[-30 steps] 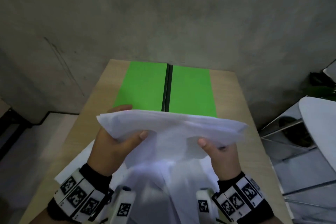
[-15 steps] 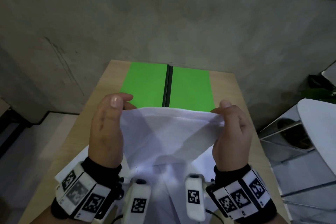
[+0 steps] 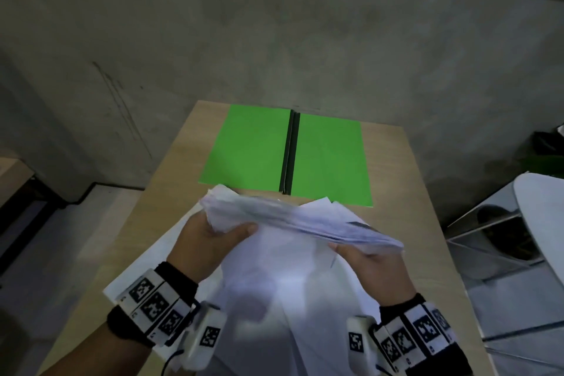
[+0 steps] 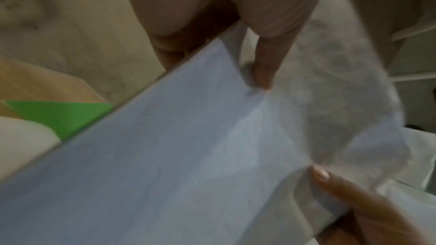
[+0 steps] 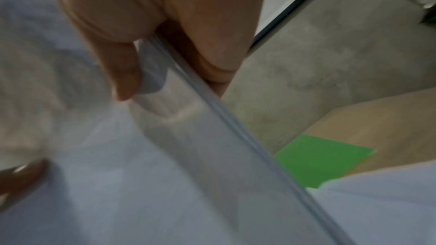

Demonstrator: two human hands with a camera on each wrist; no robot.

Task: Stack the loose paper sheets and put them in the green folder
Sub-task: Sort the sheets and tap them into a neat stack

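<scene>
Both hands (image 3: 210,241) grip rumpled white sheets (image 3: 293,223), uneven edges

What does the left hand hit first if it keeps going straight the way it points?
Probably the green folder: the left hand, gripping the paper stack, points up the table at the folder's near edge. Its height above the table is unclear, so it could pass over.

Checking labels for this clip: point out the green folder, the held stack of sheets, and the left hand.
green folder (image 3: 253,146): head view, its left flap.
paper stack (image 3: 293,220): head view, middle of its upper edge.
left hand (image 3: 210,241): head view, the palm under the stack.
</scene>
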